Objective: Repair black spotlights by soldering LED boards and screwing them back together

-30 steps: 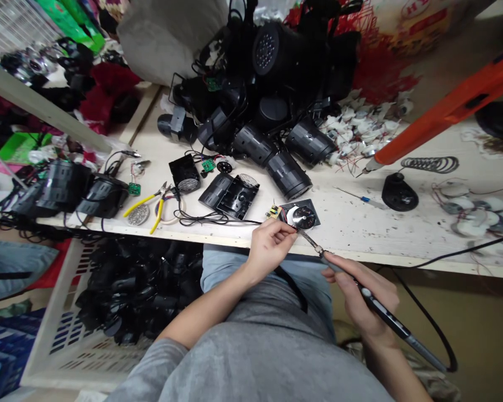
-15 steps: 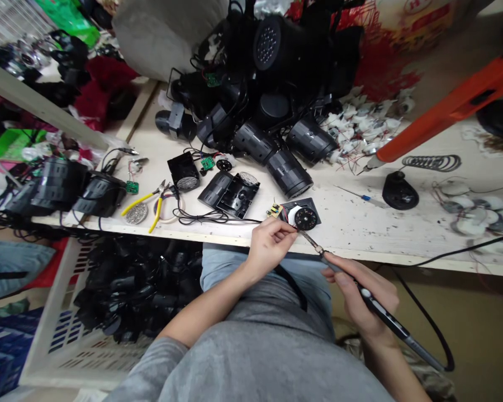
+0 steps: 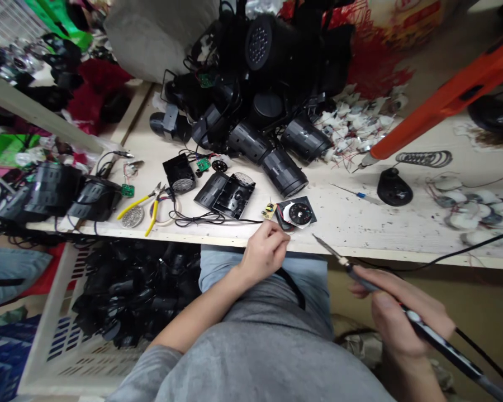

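My right hand (image 3: 404,307) is wrapped around a soldering iron (image 3: 430,329), whose tip points up and left, apart from the parts on the bench. My left hand (image 3: 263,251) is closed at the bench's front edge, fingertips pinched; what they hold, if anything, is too small to make out. Just beyond it lie a small circuit board (image 3: 269,210) with yellow and black components and a black disc (image 3: 300,213) on a white piece. Both rest by a dark square plate (image 3: 309,204). A black cable (image 3: 201,218) runs left from behind my left hand.
Yellow-handled pliers (image 3: 152,210), opened black housing halves (image 3: 235,194) and a heap of black lamp bodies (image 3: 272,111) occupy the bench. White motor-like parts (image 3: 360,120) lie right of the heap. An orange bar (image 3: 440,100) slants overhead. Below stands a white crate (image 3: 46,335) of black parts.
My right hand has drawn the soldering iron back to the right and down, off the disc. My left hand has pulled slightly down and away from the disc.
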Motion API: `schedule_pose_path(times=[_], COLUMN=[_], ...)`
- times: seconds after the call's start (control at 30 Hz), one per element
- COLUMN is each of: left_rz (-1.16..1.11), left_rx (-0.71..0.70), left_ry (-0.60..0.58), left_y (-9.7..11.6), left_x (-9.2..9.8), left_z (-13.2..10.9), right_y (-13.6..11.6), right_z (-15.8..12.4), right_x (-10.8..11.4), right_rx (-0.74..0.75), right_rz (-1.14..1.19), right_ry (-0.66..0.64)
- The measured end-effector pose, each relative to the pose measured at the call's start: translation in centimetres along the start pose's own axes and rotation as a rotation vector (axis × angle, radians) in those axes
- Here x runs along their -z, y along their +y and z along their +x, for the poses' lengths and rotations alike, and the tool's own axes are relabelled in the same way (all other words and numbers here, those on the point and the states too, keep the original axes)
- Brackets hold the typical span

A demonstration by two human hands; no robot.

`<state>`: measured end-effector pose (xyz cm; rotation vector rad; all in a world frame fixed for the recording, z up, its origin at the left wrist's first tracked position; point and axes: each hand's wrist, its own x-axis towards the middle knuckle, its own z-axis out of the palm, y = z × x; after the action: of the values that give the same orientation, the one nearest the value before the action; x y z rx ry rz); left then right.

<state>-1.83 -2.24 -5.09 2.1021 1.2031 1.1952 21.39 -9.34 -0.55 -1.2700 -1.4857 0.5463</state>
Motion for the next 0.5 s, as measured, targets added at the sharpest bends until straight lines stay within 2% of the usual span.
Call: schedule_pose_path(times=[0.07, 0.13, 0.2, 0.23, 0.27, 0.37, 0.4, 0.5], left_rz=[0.101, 0.146, 0.157, 0.154, 0.151, 0.15, 0.155, 0.165], left_rx=[-0.111, -0.147, -0.159, -0.163, -0.166, -0.162, -0.16, -0.163], left_ry=[-0.04, -0.066, -0.078, -0.085, -0.095, -0.12, -0.126, -0.134], left_y=[-0.3, -0.5, -0.7, -0.8, -0.9, -1.0, -1.0, -1.0], left_x=[0.2, 0.3, 0.4, 0.4, 0.5, 0.6, 0.6, 0.7], left_z=[-0.7, -1.3, -1.6, -1.6, -1.6, -1.4, -1.3, -1.1], right_y=[0.4, 1.5, 3.1, 4.1, 4.9, 6.8, 7.0, 7.2], right_z=[0.6, 1.5, 2.6, 3.1, 3.6, 4.7, 5.0, 5.4], right_x=[0.9, 1.6, 2.3, 2.7, 3.0, 3.8, 4.0, 4.4], right_rx=[-0.041, -0.128, -0.192, -0.179, -0.141, -0.019, 0.0, 0.047], right_rz=[-0.087, -0.188, -0.296, -0.357, -0.425, -0.544, -0.556, -0.575], right_ry=[0.188, 0.38, 0.504, 0.534, 0.524, 0.293, 0.257, 0.271])
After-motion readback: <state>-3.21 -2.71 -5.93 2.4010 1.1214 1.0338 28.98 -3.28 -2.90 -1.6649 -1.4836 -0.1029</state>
